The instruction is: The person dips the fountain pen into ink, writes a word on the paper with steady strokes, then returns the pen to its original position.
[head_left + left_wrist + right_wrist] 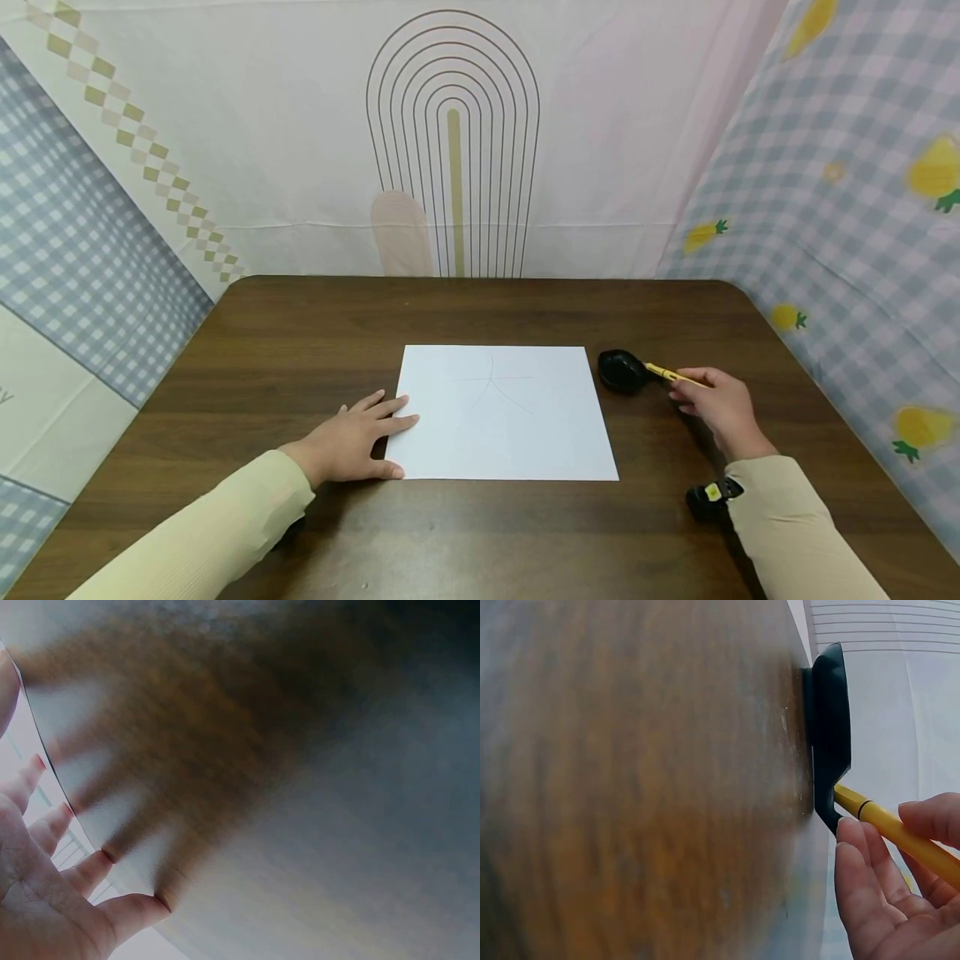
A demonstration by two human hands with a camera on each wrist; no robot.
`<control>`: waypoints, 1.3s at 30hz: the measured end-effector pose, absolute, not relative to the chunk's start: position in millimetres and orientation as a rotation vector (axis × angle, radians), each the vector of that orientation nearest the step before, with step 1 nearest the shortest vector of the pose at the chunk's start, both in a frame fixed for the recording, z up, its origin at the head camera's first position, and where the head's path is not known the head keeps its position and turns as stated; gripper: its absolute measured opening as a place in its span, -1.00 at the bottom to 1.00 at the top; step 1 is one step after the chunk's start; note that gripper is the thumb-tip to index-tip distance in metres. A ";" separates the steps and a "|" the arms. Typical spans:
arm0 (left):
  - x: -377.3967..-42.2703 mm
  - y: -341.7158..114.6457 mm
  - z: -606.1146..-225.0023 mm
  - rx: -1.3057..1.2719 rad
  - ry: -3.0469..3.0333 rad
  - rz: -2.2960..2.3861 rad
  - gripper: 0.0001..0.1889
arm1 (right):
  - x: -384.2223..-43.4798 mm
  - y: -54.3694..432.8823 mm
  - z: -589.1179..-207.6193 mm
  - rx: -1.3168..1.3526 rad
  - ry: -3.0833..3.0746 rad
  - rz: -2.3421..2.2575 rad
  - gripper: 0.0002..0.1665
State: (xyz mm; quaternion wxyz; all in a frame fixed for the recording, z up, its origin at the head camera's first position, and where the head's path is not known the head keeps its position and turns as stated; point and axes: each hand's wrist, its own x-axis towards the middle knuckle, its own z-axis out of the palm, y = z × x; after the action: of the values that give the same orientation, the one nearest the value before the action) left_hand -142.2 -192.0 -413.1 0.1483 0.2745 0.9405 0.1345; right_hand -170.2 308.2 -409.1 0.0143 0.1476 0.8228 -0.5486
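Note:
A white sheet of paper (442, 450) lies on the brown table, with a few thin lines drawn in its upper half. My left hand (360, 442) rests flat with spread fingers at the paper's left edge, some fingertips on the sheet. Right of the paper sits a small black dish (621, 371) with a short handle-like end. My right hand (718, 407) pinches a slim yellow pen-shaped stick (663, 372) between thumb and fingers. In the right wrist view the stick (900, 834) slants toward the black dish (829, 712); its tip is hidden behind the dish's edge.
The wooden table (487, 542) has rounded far corners. Behind it hangs a white cloth (285, 125) with arch lines, and blue checked cloth (847, 225) flanks the right side. A black wrist device (708, 498) sits below my right sleeve.

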 end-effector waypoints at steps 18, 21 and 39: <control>-142.5 -191.8 -413.0 0.803 2.703 0.394 -0.20 | -168.3 301.2 -409.3 0.517 2.627 -1.609 -0.48; -142.3 -191.6 -412.7 0.799 2.701 0.396 -0.20 | -167.8 300.0 -409.0 0.528 2.634 -1.605 -0.48; -142.5 -193.0 -414.7 0.786 2.699 0.402 -0.20 | -161.8 298.0 -406.8 0.540 2.578 -1.668 -0.54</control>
State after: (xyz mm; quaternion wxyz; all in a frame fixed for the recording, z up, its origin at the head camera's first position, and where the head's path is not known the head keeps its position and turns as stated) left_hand -142.5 -193.0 -414.7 0.1506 0.2736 0.9396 0.1398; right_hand -161.8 298.0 -406.8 0.0120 0.1733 0.8268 -0.5351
